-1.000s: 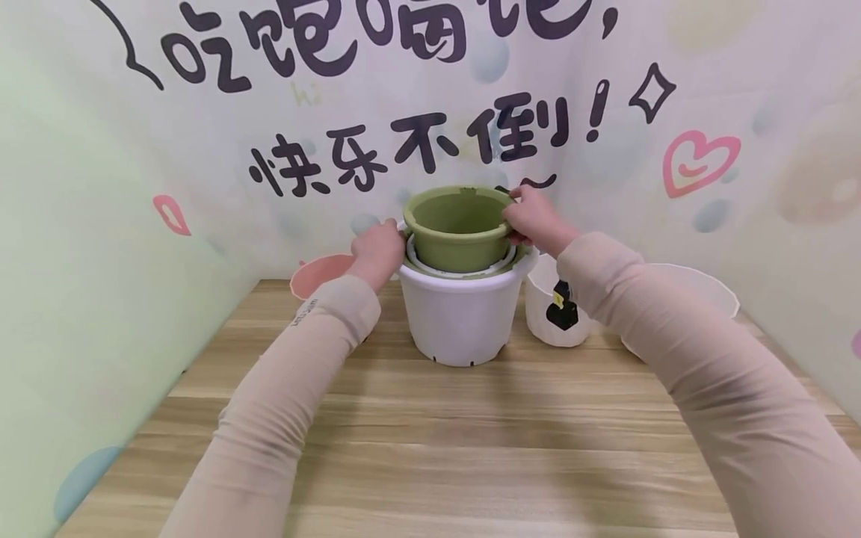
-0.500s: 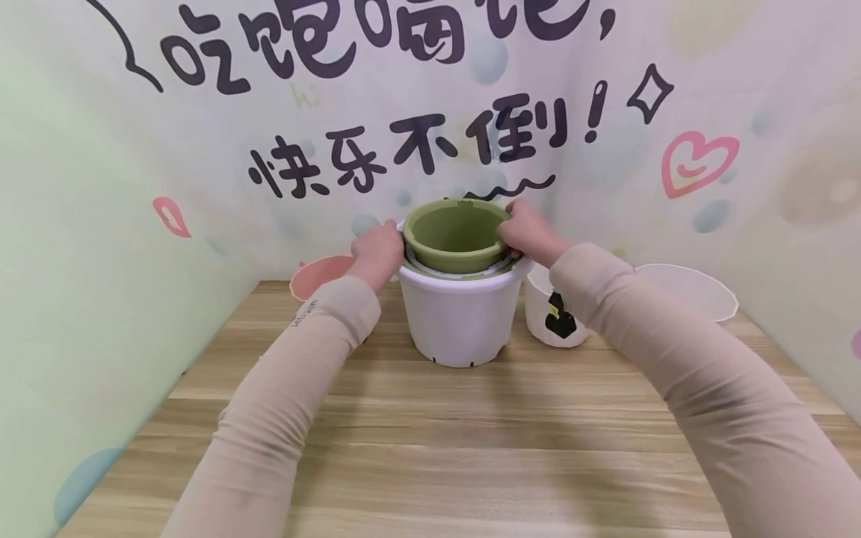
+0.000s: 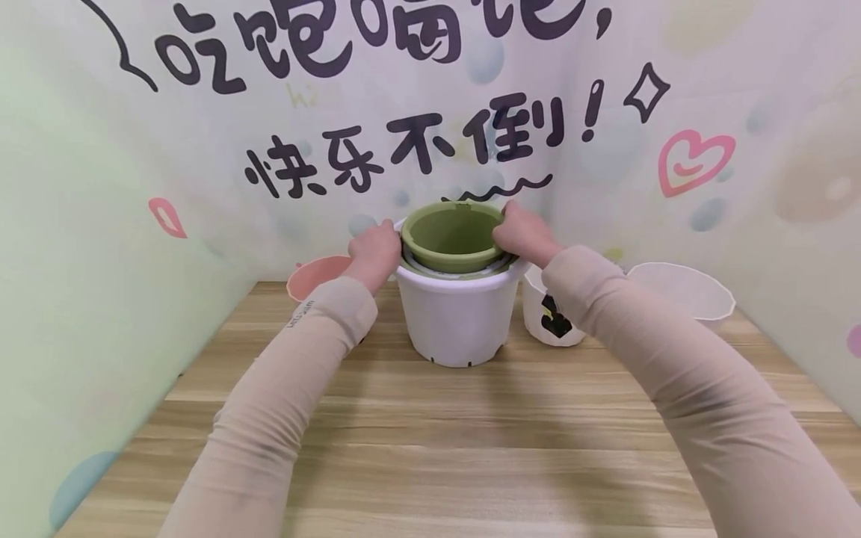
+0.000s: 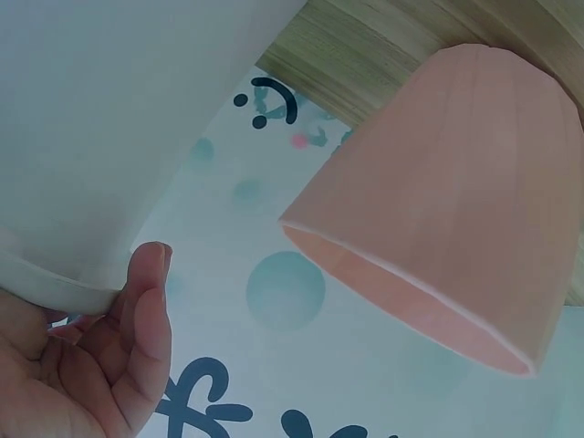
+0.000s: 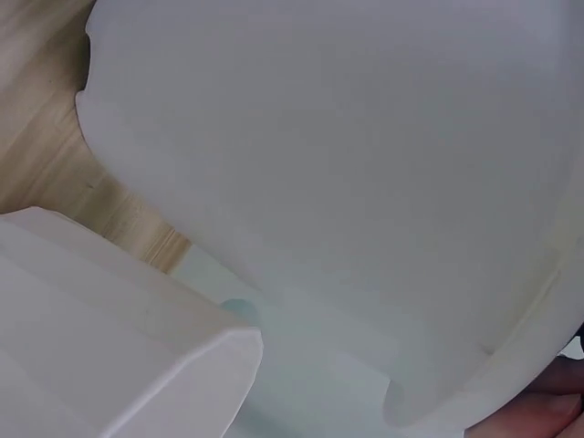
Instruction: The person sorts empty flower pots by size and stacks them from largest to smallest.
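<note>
A large white flowerpot [image 3: 457,321] stands upright at the back of the table with several pots nested in it. Topmost is a green flowerpot [image 3: 454,262], sunk partly into the stack so that its upper wall shows above the rims below. My left hand [image 3: 377,254] holds the white pot's rim at its left side; the left wrist view shows curled fingers [image 4: 146,319] under that rim. At the right, my right hand [image 3: 526,235] grips the green pot's rim. Fingertips [image 5: 538,412] of the right hand barely show past the white pot's rim in the right wrist view.
A pink faceted pot [image 4: 456,201] stands left of the stack, partly behind my left arm. To the right are a white faceted pot [image 3: 548,314] with a black-and-yellow mark and a wider white pot [image 3: 682,291]. A printed cloth wall [image 3: 605,179] rises behind.
The green pot has come down lower into the stack, and my right hand has lowered with it. My left hand has stayed at the white pot's rim.
</note>
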{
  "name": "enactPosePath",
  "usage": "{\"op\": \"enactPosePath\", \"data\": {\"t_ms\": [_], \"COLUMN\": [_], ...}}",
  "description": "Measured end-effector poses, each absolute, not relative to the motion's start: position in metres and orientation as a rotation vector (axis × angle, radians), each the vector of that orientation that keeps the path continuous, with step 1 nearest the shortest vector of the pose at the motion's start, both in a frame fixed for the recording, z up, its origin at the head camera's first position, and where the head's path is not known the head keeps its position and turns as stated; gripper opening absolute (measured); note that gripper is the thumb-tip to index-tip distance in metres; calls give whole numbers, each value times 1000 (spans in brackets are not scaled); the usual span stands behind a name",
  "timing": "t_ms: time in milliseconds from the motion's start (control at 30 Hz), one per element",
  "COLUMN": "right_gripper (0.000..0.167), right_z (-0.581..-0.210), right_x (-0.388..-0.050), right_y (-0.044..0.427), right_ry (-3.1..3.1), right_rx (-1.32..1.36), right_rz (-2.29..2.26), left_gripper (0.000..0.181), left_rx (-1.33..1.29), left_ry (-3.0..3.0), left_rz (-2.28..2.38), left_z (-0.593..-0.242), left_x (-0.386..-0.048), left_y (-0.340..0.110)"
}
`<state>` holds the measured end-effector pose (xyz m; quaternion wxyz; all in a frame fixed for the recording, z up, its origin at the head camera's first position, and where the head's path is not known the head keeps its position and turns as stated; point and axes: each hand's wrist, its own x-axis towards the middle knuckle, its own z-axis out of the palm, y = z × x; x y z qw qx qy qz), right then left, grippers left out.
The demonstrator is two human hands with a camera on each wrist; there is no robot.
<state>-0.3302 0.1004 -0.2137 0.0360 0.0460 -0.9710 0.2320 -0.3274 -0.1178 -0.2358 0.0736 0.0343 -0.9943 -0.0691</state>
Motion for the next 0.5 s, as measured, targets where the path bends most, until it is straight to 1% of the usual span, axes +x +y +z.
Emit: {"op": "enactPosePath", "data": {"t_ms": [333, 400, 500], "right_gripper": [43, 41, 44], "right_z": [-215, -215, -215], "right_x": [-329, -329, -326], "right_y": [99, 99, 104], "right_ry": [-2992, -2989, -2957], "right_rx": [91, 117, 221], "right_rz": [683, 678, 702], "left_gripper": [31, 32, 32], "left_rx": [87, 83, 81], "left_ry": [-2984, -2989, -2990], "left_rz": [-230, -224, -208], "left_z": [-235, -234, -235], "left_x": [-326, -326, -326], "left_y": [-119, -119, -119]}}
